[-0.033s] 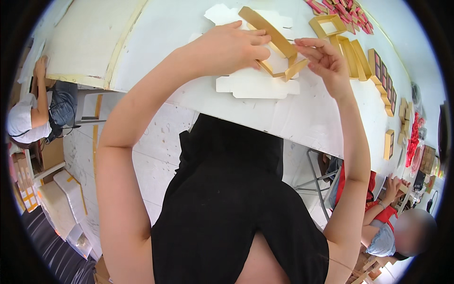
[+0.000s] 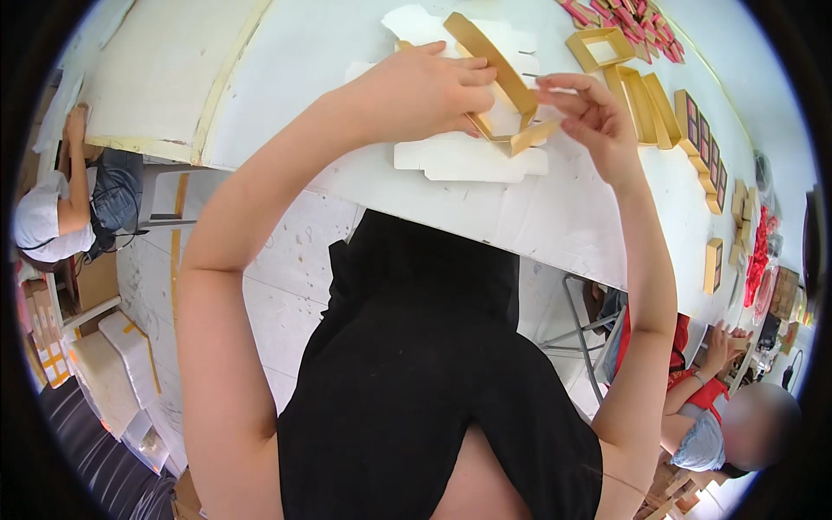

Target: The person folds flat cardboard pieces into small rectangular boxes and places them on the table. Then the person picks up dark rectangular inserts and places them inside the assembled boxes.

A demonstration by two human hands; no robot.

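Observation:
A partly folded gold cardboard box stands on the white table, its long walls raised and a flap at its right end sticking out. My left hand reaches across its left side, fingers over the long wall and thumb side low by the near wall, holding it. At the right end, my right hand has curled fingers at the box corner and its thumb by the end flap. Beneath the box lie flat white cardboard blanks, partly hidden by my left hand and the box.
Folded gold box parts and open trays sit right of my right hand. Beyond are a heap of small pink-red pieces and filled boxes in a row. One person works at far left, another at lower right.
The end flap at the box's right has swung slightly down and left, and the box has shifted a little. My right fingers have moved slightly left; my left hand stays nearly in place.

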